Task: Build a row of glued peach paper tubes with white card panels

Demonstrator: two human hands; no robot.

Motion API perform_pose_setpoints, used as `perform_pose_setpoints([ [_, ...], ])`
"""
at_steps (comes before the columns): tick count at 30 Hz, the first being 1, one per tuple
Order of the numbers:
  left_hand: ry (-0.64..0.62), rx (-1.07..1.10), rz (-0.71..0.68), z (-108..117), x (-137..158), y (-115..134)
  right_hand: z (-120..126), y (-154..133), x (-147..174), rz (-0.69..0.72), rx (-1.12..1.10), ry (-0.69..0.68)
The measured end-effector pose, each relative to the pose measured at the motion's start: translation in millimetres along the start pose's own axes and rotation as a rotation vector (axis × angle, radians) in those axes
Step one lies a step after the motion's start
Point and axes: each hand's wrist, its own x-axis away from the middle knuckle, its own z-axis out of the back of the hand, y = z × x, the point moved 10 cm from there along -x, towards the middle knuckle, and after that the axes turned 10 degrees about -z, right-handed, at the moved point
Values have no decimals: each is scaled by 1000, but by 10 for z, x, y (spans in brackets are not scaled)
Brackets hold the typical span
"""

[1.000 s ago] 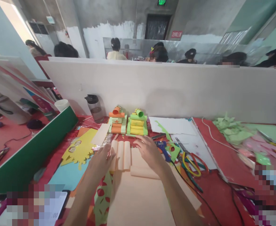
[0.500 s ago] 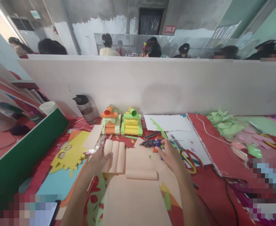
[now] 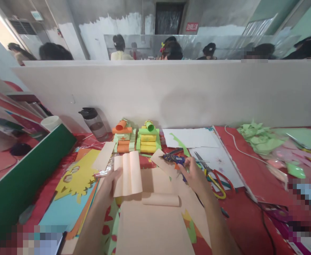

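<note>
My left hand [image 3: 114,179] grips the left edge of a set of joined cream paper rolls [image 3: 131,173], lifted and tilted upright above the sheets. The fingers of my right hand [image 3: 196,177] close around the handle end of a dark blue hot glue gun [image 3: 174,159], its nozzle pointing left over a small cream paper piece [image 3: 157,159]. Between my forearms lies a large cream sheet [image 3: 152,226]. A single cream paper roll [image 3: 160,199] rests across its upper part.
Scissors [image 3: 215,180] with red and yellow handles lie right of my right hand. Two paper tank models, one orange [image 3: 123,136] and one green-yellow [image 3: 148,138], stand before the white partition [image 3: 150,92]. A water bottle [image 3: 94,124] and a green board [image 3: 33,177] are on the left.
My left hand has raised and tilted the joined rolls off the sheets. My right hand stays at the glue gun, which has shifted slightly. The view has moved a little.
</note>
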Motion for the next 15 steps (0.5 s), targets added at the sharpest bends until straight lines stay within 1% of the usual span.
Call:
perform_pose_setpoints([
  [2, -8, -22, -28, -93, 2, -28, 36, 33, -13, -26, -117, 7],
  [4, 8, -141, -118, -106, -20, 10, 27, 75, -20, -56, -180, -14],
  [7, 43, -409, -271, -31, -88, 99, -45, 90, -7, -60, -142, -85],
  [9, -3, -525, -380, -46, -127, 162, -77, 77, 13, -48, -96, -113],
  [11, -50, -609, -462, -87, -121, 222, -75, 53, 31, -43, -85, -111],
  [12, -35, -680, -482, -83, -99, 258, -67, 40, 38, -46, -91, -104],
  [14, 72, -904, -510, -51, -4, 380, -45, 8, 50, -54, -106, -82],
  [15, 129, -1039, -545, -67, 70, 473, -34, -12, 57, -55, -112, -71],
])
